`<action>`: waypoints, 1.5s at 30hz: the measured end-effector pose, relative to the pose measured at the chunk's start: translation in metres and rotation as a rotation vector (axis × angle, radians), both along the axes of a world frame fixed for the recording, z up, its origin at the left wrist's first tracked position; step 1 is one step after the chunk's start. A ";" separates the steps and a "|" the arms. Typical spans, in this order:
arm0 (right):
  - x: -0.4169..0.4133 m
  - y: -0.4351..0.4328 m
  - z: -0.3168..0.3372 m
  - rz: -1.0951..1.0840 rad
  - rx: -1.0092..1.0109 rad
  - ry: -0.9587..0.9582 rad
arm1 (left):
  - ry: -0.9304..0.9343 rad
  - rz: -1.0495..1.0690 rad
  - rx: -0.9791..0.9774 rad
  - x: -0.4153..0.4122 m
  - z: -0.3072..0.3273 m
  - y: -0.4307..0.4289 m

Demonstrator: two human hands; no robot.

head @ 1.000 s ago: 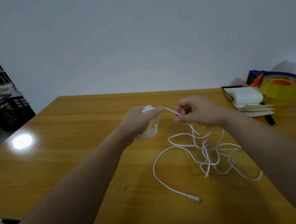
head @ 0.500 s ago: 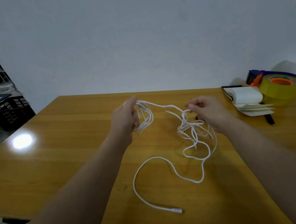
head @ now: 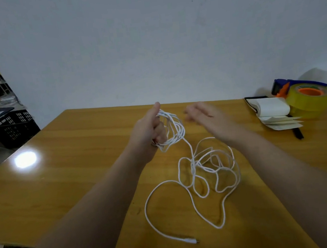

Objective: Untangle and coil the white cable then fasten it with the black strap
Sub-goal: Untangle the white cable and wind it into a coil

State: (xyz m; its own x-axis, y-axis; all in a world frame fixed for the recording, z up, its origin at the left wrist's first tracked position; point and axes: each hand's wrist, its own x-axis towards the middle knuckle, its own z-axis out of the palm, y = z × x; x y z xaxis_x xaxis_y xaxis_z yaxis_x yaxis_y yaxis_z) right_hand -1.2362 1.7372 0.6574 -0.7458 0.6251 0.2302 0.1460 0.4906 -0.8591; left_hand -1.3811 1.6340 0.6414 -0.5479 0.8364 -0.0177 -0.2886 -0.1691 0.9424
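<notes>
My left hand [head: 149,132] is raised over the wooden table [head: 82,176] and grips several loops of the white cable [head: 175,131], thumb pointing up. From that coil the cable drops to a loose tangle [head: 210,169] lying on the table, and its plug end [head: 191,241] rests near the front edge. My right hand [head: 205,116] hovers just right of the coil, blurred, fingers apart and holding nothing. The black strap [head: 297,132] lies at the right, partly under a notebook.
A white notebook [head: 271,109] and a yellow tape roll on a blue dispenser [head: 309,98] sit at the table's far right corner. A black crate [head: 12,127] and a chair stand on the floor to the left. The wall is close behind the table.
My right hand has let go of the cable, and the tangle has dropped onto the table. The coil in my left hand has gained a loop, and the plug end slid towards the front edge.
</notes>
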 end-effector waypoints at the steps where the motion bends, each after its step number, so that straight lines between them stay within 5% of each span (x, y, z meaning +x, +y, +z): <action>1: 0.000 -0.011 0.006 0.145 -0.043 -0.070 | 0.011 0.005 -0.008 0.002 0.001 0.000; 4: -0.003 -0.022 0.003 0.215 0.087 -0.241 | 0.049 -0.002 -0.045 0.004 0.002 -0.002; 12: -0.014 -0.004 -0.028 -0.001 -0.231 0.270 | 0.046 -0.382 -0.106 0.015 0.006 -0.017; 16: -0.013 -0.001 -0.035 0.060 -0.098 0.037 | -0.212 -0.596 -0.017 0.018 0.006 -0.020; 22: -0.006 0.003 -0.049 0.068 0.103 -0.133 | -0.232 -0.186 0.063 0.009 0.013 -0.016; 27: 0.014 0.023 -0.050 0.030 0.025 -0.113 | -0.325 -0.074 0.104 -0.008 0.014 -0.019; 37: 0.028 0.031 -0.057 0.153 0.437 -0.423 | -0.258 0.206 0.047 -0.021 -0.004 -0.007; 41: 0.018 0.003 -0.043 0.280 0.850 -0.563 | -0.182 0.228 -0.038 -0.010 -0.007 0.007; 45: 0.007 -0.013 -0.027 0.295 0.973 -0.514 | -0.080 0.082 -0.152 0.006 0.000 0.007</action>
